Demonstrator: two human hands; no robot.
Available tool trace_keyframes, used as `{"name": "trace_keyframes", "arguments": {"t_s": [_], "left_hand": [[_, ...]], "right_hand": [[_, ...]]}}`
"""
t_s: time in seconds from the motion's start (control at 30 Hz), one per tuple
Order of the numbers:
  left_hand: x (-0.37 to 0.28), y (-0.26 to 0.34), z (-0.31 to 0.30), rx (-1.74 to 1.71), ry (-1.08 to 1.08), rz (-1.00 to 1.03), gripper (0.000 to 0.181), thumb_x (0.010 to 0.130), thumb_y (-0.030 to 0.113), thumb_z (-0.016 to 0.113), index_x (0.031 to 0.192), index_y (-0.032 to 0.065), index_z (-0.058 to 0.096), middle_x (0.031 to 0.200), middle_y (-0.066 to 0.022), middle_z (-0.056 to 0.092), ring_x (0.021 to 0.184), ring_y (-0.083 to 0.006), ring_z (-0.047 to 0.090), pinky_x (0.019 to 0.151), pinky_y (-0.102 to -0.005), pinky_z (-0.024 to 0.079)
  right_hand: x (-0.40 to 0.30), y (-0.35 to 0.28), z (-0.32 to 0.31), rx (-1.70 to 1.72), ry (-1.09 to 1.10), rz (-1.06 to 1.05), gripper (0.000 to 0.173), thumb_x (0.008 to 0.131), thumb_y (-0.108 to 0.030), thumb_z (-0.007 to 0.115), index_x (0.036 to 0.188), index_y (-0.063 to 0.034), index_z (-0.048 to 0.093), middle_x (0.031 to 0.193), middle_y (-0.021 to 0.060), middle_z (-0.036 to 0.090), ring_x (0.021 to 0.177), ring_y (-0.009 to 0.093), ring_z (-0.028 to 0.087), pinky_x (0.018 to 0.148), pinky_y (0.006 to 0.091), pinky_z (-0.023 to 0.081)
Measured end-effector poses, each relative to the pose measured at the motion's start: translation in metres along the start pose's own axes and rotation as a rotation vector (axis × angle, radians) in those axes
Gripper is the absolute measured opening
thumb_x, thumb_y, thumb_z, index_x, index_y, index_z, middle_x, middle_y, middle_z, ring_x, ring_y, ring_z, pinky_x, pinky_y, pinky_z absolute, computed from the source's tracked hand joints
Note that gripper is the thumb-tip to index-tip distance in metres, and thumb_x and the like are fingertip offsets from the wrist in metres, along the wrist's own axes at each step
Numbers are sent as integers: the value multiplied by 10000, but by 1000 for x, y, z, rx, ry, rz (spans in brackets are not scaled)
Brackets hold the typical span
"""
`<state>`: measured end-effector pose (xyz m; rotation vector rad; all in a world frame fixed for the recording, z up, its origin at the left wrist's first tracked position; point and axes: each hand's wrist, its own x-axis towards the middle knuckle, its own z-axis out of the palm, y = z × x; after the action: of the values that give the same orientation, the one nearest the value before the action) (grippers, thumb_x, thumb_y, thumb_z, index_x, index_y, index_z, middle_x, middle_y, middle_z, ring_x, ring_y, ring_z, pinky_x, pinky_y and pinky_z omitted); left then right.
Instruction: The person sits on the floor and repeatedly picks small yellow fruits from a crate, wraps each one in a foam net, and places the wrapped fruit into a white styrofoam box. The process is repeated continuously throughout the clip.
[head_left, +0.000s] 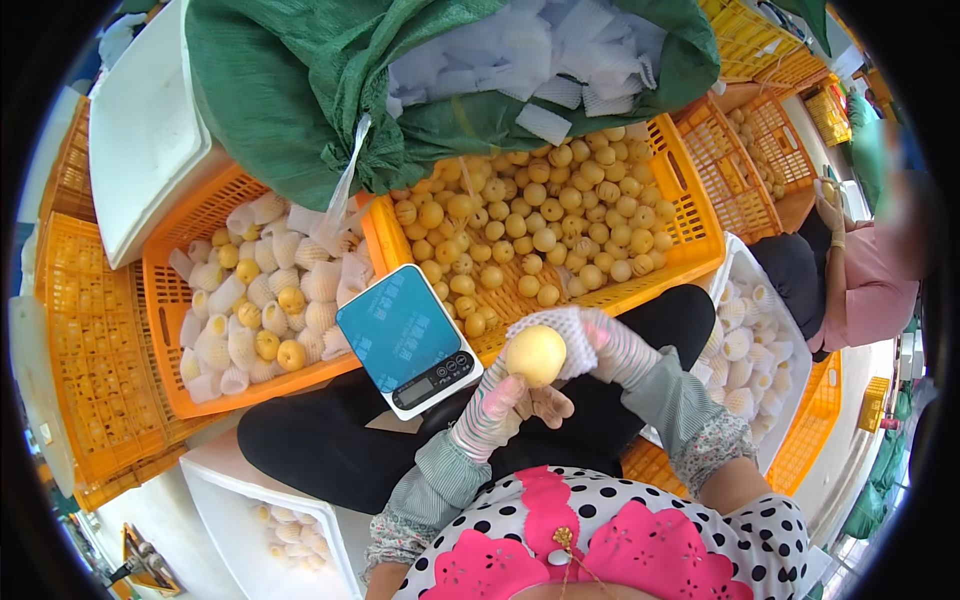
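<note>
My left hand (501, 405), in a striped glove with bare fingertips, holds a round yellow fruit (535, 355). My right hand (615, 346), gloved in stripes too, grips a white foam net sleeve (576, 341) right beside the fruit; its fingers are largely hidden by the net. A kitchen scale (405, 337) with a blue top rests tilted by my left knee. Beyond my hands, an orange plastic crate (697, 247) holds many loose yellow fruits. To its left, another orange crate (169, 352) holds fruits in foam nets, with several bare ones among them.
A green woven sack (277, 90) of foam nets (547, 124) lies over the crates' far edges. White foam boxes (795, 375) with netted fruits stand at the right and lower left. Stacked orange crates (90, 337) are at far left. A person in pink (862, 300) sits at right.
</note>
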<state>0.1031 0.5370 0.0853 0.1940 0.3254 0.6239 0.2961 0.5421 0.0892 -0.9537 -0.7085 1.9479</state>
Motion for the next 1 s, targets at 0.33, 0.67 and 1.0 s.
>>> {"name": "trace_keyframes", "arguments": {"t_s": [0.33, 0.67, 1.0], "left_hand": [[11, 10, 1, 497, 246, 318, 870, 739, 38, 707, 1427, 113, 182, 1292, -117, 413, 1153, -223, 478, 968, -336, 411], [32, 33, -4, 61, 434, 281, 743, 815, 269, 672, 1397, 68, 256, 1237, -112, 427, 1149, -238, 466, 967, -394, 409], [40, 44, -4, 251, 554, 296, 730, 784, 271, 719, 1332, 1, 319, 1238, -142, 438, 1130, -225, 482, 942, -349, 446]], "right_hand": [[-11, -5, 40, -846, 415, -403, 218, 747, -82, 689, 861, -31, 511, 728, 60, 519, 605, 133, 511, 528, 250, 425], [97, -67, -13, -730, 400, -165, 352, 883, -306, 552, 982, 30, 586, 717, 40, 601, 673, 112, 544, 613, 249, 457], [64, -56, 6, -1087, -218, -178, 864, 689, -486, 725, 1344, -46, 373, 1240, 200, 474, 1059, 363, 540, 869, 385, 456]]}}
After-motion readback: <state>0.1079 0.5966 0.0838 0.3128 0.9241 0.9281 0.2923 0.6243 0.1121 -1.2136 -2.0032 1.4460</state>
